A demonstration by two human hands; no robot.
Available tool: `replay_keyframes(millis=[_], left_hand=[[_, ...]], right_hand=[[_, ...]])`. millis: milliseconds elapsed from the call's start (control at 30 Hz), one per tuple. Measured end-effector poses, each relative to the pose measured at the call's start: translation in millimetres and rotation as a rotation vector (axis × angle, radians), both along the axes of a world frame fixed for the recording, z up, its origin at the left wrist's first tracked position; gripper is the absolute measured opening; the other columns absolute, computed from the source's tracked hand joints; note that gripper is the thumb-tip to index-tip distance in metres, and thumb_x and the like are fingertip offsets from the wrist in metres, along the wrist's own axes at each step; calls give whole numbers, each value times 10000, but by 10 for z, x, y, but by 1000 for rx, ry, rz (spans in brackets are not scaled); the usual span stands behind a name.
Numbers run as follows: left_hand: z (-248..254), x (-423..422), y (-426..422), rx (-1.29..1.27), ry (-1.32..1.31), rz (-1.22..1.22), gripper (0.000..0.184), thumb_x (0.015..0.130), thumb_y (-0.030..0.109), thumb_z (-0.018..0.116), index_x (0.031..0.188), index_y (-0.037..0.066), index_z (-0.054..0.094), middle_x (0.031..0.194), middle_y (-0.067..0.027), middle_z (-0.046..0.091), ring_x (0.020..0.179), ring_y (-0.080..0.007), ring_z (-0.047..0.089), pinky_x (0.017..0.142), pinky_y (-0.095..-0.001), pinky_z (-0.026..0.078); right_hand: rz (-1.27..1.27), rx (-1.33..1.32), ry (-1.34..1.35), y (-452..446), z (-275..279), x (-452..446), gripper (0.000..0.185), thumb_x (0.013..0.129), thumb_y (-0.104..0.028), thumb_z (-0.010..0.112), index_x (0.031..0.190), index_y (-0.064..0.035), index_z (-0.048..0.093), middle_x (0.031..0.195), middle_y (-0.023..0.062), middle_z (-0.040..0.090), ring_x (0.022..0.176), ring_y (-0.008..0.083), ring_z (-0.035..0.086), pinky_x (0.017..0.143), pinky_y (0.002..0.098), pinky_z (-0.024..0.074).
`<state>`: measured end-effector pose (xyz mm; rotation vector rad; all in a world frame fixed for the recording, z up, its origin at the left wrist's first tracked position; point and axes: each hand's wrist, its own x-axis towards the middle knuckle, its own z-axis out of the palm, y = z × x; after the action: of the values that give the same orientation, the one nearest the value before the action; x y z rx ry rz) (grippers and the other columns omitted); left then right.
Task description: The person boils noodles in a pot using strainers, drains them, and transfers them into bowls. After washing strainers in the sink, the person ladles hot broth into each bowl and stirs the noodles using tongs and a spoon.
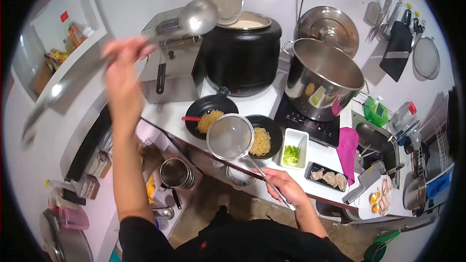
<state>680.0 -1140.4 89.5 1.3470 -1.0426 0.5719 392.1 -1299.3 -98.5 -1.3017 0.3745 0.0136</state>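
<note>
My left hand, raised and smeared by motion, is closed around the long handle of a metal ladle. The ladle's bowl hangs in front of the round lid on the black soup warmer. In my right hand is the handle of a fine-mesh strainer. The strainer's mesh hovers between two black bowls of noodles and partly hides the right-hand bowl. A red utensil rests in the left-hand bowl. Just right of them stands a white dish with chopped greens.
A large steel pot sits on a black induction cooker. Dumplings in a black tray, a cleaver and halved eggs lie toward the right. Utensils hang on the wall. A metal fryer stands at back left.
</note>
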Motion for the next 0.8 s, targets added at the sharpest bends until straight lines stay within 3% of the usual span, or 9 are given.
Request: replay_keyframes(millis=[67, 133, 233, 333, 533, 633, 800], left_hand=[[91, 321, -753, 23, -80, -97, 268, 985, 214, 362, 949, 3, 523, 956, -111, 594, 886, -204, 618, 797, -326, 485], [117, 619, -1310, 240, -183, 65, 205, 967, 195, 383, 957, 14, 478, 901, -156, 628, 843, -265, 641, 768, -354, 477], [-12, 1119, -2004, 296, -317, -120, 159, 951, 149, 403, 917, -1, 444, 875, -200, 590, 839, -377, 580, 730, -408, 450], [-104, 1452, -2401, 498, -538, -110, 158, 960, 143, 376, 957, -4, 434, 820, -209, 592, 806, -335, 612, 719, -395, 456], [-115, 1749, -2660, 491, -571, -317, 133, 935, 115, 418, 900, -13, 414, 770, -223, 542, 783, -416, 547, 684, -418, 427], [-24, 1745, -2664, 594, -492, -327, 149, 937, 126, 415, 878, -11, 420, 763, -216, 540, 766, -394, 558, 674, -408, 435], [-7, 2005, -2945, 629, -569, -297, 215, 953, 183, 378, 898, -9, 458, 748, -162, 582, 669, -261, 592, 659, -361, 466]], right_hand=[[-25, -14, 33, -6, 6, 23, 396, 926, -155, 362, 1284, -40, 486, 456, -12, 394, 354, 68, 328, 389, 193, 295], [-39, -5, 72, 3, 73, 55, 428, 893, -102, 334, 1291, -51, 483, 473, -6, 417, 367, 69, 353, 387, 194, 320], [-47, 12, 43, -13, -20, 161, 453, 881, -71, 316, 1310, -61, 460, 527, -12, 440, 432, 59, 396, 404, 190, 354], [-120, 9, 31, -15, -105, 386, 500, 839, -47, 305, 1317, -55, 455, 499, -2, 438, 397, 66, 382, 396, 192, 357], [-162, 11, 58, -75, -121, 724, 503, 840, -51, 312, 1325, -48, 445, 485, 5, 434, 378, 70, 365, 391, 194, 348], [-162, -2, 70, -94, -38, 854, 505, 837, -49, 314, 1326, -43, 441, 484, 6, 436, 377, 72, 361, 393, 195, 347], [-153, 26, 60, -125, -65, 1027, 509, 838, -44, 324, 1337, -31, 423, 506, 19, 456, 400, 82, 394, 408, 202, 358]])
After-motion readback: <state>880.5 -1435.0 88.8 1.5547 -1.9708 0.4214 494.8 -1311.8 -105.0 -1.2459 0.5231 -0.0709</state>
